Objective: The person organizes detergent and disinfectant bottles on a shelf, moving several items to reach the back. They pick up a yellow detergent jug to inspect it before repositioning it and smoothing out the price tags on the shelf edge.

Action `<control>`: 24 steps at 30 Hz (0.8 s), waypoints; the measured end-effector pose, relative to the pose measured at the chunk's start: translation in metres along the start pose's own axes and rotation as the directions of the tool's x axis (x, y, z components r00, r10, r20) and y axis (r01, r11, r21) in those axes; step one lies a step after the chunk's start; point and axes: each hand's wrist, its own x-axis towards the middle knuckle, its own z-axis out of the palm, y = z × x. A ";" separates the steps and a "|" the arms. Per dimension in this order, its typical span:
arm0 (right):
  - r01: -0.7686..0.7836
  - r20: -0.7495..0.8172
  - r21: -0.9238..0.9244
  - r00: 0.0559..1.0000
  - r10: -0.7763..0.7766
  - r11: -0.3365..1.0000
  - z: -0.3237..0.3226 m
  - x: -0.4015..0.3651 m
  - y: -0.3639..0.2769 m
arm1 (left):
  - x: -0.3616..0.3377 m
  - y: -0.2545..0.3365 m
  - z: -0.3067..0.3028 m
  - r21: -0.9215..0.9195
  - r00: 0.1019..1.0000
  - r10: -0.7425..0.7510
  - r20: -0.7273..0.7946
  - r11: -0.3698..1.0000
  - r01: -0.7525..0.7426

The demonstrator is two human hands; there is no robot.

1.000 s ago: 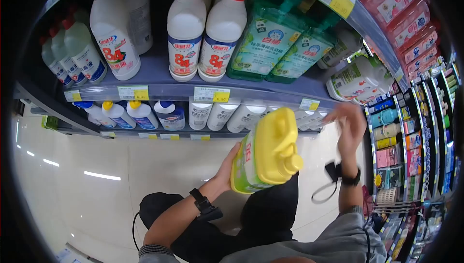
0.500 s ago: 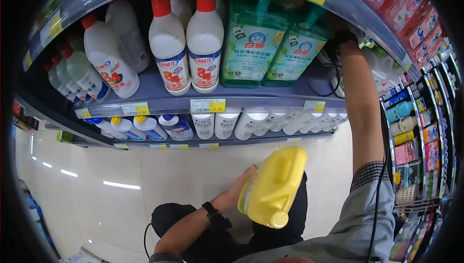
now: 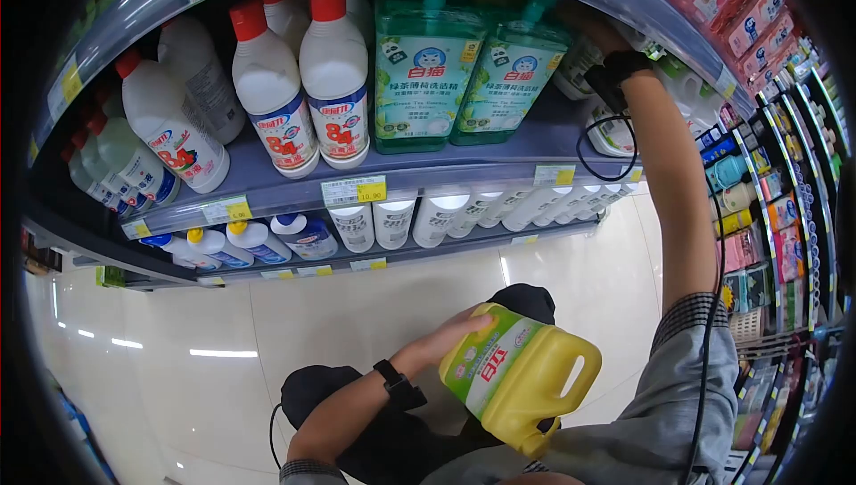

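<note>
Yellow plastic marks the thing in hand: a yellow jug [image 3: 526, 382] with a green label, low in the centre of the frame, well below the shelf [image 3: 499, 170] and above the person's dark lap. Its long axis runs tilted from upper left to lower right, with the handle opening facing right. The cap end is hard to make out. The left hand [image 3: 446, 335] lies at the jug's upper-left end, fingers curved over the label and cupping it.

The right hand [image 3: 590, 32] is far from the jug, raised into the upper right of the frame and reaching deep onto the shelf, just right of the green bottles [image 3: 419, 57] and above a white bottle [image 3: 613, 133]. It is the nearer hand to the shelved goods. Its fingers are lost in shadow behind the green bottles, so I cannot tell whether they are spread or gripping anything. A black wrist strap [image 3: 617, 70] trails a thin cable down the forearm. Red-capped white bottles [image 3: 334, 75] stand further left.
</note>
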 end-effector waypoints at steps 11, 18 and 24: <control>-0.064 -0.010 -0.023 0.998 0.063 0.998 -0.069 -0.017 0.017 | 0.004 -0.003 -0.007 0.183 0.996 0.000 -0.089 0.983 0.016; -0.097 -0.017 -0.021 0.995 0.097 0.995 -0.091 -0.031 0.030 | 0.007 -0.002 -0.009 0.201 0.999 -0.004 -0.051 0.979 0.014; -0.111 -0.003 -0.003 0.994 0.111 0.994 -0.101 -0.046 0.035 | 0.009 -0.005 -0.020 0.169 0.999 -0.021 -0.040 0.985 0.028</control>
